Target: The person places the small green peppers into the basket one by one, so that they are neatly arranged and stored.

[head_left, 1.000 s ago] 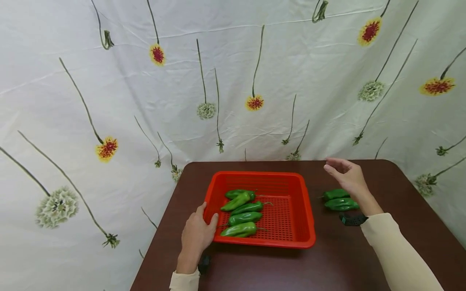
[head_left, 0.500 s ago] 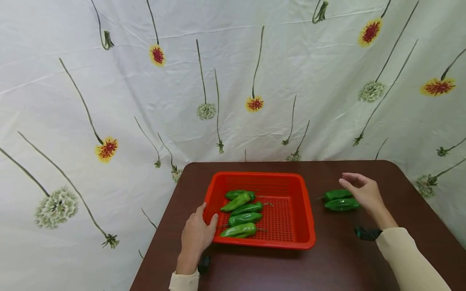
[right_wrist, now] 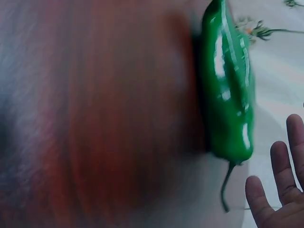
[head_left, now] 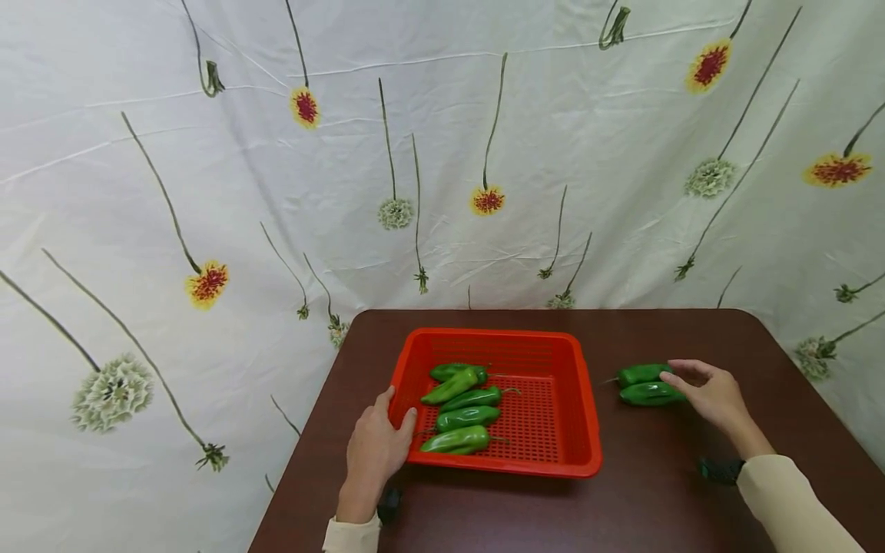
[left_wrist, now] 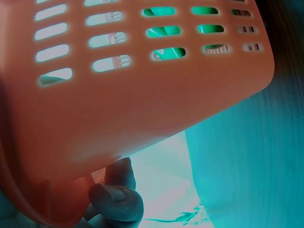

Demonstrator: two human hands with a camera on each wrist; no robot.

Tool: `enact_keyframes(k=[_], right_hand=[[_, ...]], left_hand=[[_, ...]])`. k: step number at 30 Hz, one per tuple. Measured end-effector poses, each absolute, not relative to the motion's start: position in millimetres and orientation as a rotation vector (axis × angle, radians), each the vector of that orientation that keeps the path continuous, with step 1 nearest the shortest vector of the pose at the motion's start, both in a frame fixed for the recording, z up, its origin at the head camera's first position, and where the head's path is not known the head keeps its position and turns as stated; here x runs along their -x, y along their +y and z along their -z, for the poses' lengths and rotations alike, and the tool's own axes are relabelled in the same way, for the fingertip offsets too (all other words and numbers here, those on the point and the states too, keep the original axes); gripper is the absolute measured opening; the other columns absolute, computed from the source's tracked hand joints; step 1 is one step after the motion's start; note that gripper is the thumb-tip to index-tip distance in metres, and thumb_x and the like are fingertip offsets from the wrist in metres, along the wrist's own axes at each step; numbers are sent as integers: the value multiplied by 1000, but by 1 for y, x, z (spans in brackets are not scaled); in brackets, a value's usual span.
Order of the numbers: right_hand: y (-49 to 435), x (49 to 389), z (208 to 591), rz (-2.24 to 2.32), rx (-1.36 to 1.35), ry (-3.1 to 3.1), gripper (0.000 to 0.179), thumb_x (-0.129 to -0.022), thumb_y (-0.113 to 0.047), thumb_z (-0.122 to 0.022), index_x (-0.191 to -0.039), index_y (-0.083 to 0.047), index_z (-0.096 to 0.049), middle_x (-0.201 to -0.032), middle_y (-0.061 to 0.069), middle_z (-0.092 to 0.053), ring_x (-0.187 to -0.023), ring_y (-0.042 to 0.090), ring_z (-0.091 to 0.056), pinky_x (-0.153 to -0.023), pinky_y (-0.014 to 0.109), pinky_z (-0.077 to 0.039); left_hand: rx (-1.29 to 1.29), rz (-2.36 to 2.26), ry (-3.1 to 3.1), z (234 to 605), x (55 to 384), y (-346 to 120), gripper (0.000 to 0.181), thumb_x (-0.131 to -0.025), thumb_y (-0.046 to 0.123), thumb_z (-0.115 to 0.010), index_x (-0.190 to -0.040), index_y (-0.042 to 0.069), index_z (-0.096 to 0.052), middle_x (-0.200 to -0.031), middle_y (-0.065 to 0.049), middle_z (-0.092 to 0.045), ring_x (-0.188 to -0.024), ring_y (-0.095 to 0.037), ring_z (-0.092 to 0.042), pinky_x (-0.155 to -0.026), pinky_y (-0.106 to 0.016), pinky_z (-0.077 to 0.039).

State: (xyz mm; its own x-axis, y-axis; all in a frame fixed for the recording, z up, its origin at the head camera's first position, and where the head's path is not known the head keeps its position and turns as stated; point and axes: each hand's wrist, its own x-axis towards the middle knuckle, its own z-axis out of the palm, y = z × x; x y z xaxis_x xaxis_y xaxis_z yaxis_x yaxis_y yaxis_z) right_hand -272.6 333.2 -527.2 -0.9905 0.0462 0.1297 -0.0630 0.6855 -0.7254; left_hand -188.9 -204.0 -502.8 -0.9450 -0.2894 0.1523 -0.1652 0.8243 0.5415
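Observation:
My left hand point(head_left: 376, 445) grips the left rim of a red plastic basket point(head_left: 588, 430), thumb over the edge. Curled fingers point(left_wrist: 121, 202) show around the rim in the left wrist view. Several green peppers point(head_left: 470, 417) lie in the basket's left half. To the right of the basket, two more green peppers point(head_left: 650, 395) lie side by side on the table. My right hand point(head_left: 715, 395) hovers at their right ends, thumb and fingers spread apart. One glossy pepper point(right_wrist: 228, 90) with a thin stem fills the right wrist view's right side, with loose fingers point(right_wrist: 282, 171) apart from it.
A dark brown table point(head_left: 498, 514) with rounded far corners carries everything. Behind it hangs a white cloth point(head_left: 332, 177) printed with flowers. The basket has raised, slotted walls and a mesh floor.
My right hand has moved right and down, from above and left of the two loose peppers to their right ends. The left hand stays on the basket, and the peppers have not moved.

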Motion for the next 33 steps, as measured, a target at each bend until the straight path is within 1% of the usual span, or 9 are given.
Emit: enact_keyframes(k=[2, 4, 7, 9, 10, 14, 20, 27, 33], right_hand=[[336, 272, 531, -1176, -21, -2773, 58, -94, -51, -64, -132, -7, -64, -133, 24, -63, -88, -25, -41, -67, 17, -50], [338, 272, 535, -1160, -34, -2791, 58, -94, -51, -64, -132, -6, -64, -133, 24, -63, -95, -14, -52, -70, 20, -51], [338, 271, 539, -1144, -44, -2811, 59, -94, -50, -64, -132, -5, -64, -133, 25, -62, -108, 19, -64, -76, 29, -54], [338, 271, 540, -1137, -48, -2815, 60, -94, -50, -65, -132, -4, -64, -133, 27, -62, -115, 39, -60, -79, 39, -55], [338, 271, 541, -1134, -47, -2813, 60, -94, -50, -65, -132, -3, -63, -133, 27, -62, -116, 42, -59, -80, 43, -54], [337, 271, 544, -1124, -52, -2794, 60, -93, -48, -67, -131, -1, -63, -132, 28, -62, -117, 45, -57, -84, 52, -52], [339, 270, 548, -1132, -35, -2818, 65, -93, -49, -67, -133, 1, -60, -135, 32, -57, -121, 50, -54, -89, 60, -47], [339, 269, 550, -1160, -9, -2877, 74, -88, -52, -72, -137, 2, -56, -140, 36, -51, -124, 53, -49, -93, 63, -45], [341, 272, 553, -1128, -36, -2921, 79, -84, -50, -77, -138, 3, -55, -141, 40, -47, -124, 56, -47, -92, 65, -45]], left_hand=[[-349, 797, -2775, 502, 188, -204, 65, -91, 41, -67, -147, 13, -51, -113, -16, -68, -94, -31, -66, -82, -56, -56], [-348, 795, -2771, 502, 188, -204, 65, -91, 42, -67, -147, 13, -51, -112, -16, -68, -94, -31, -66, -82, -56, -56], [-346, 793, -2767, 501, 188, -203, 65, -91, 42, -67, -147, 13, -51, -111, -16, -68, -93, -31, -66, -81, -55, -57], [-346, 786, -2771, 501, 188, -203, 66, -91, 42, -67, -147, 13, -51, -110, -16, -68, -92, -31, -66, -80, -54, -57], [-346, 783, -2774, 501, 188, -203, 66, -91, 42, -67, -147, 13, -51, -110, -16, -67, -91, -31, -66, -80, -54, -57], [-349, 778, -2780, 501, 188, -204, 66, -91, 43, -67, -147, 13, -51, -109, -16, -67, -88, -29, -66, -78, -53, -57], [-353, 783, -2793, 502, 188, -204, 66, -91, 43, -67, -147, 13, -50, -108, -15, -67, -86, -27, -65, -76, -52, -58], [-357, 783, -2794, 502, 187, -204, 66, -90, 42, -68, -147, 12, -50, -107, -15, -67, -84, -26, -64, -75, -52, -58], [-334, 765, -2771, 503, 188, -203, 66, -90, 43, -68, -146, 12, -52, -109, -15, -68, -89, -29, -66, -76, -51, -58]])
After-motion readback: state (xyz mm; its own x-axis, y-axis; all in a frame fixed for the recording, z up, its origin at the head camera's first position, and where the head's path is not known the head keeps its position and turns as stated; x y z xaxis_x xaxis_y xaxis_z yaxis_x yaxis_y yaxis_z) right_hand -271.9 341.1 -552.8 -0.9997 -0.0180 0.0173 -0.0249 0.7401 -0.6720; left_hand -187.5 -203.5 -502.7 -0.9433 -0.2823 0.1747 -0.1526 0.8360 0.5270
